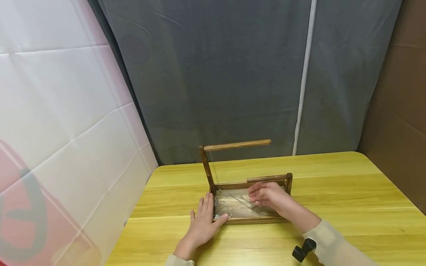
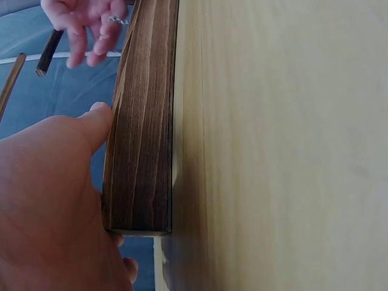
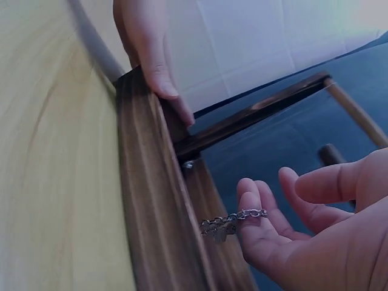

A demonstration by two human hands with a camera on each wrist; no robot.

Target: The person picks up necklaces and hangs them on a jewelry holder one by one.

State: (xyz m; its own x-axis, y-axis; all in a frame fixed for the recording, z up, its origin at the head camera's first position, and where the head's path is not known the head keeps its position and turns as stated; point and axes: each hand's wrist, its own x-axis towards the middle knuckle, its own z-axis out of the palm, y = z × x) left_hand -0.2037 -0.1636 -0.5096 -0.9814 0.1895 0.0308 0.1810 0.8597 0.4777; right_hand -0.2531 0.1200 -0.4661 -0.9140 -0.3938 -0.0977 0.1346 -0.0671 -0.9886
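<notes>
Bracing the left end of a brown rectangular wooden tray stand (image 1: 253, 221), left hand (image 1: 202, 226) has fingers straight, thumb spread apart. Right hand (image 1: 270, 197), over the tray stand, fingers loosely bent, thumb apart, carries a silver metal link chain (image 3: 251, 213) across its fingers. Tray stand sits on yellow wood-grain table (image 1: 332, 184).

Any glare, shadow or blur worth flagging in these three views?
Head: bright, even light on the table, but the chains in the tray are too fine to make out link by link; left wrist: dimmer, the table shadowed beside the tray's wall; right wrist: pale sheet washed out toward the top right corner, chain at the fingers readable.
</notes>
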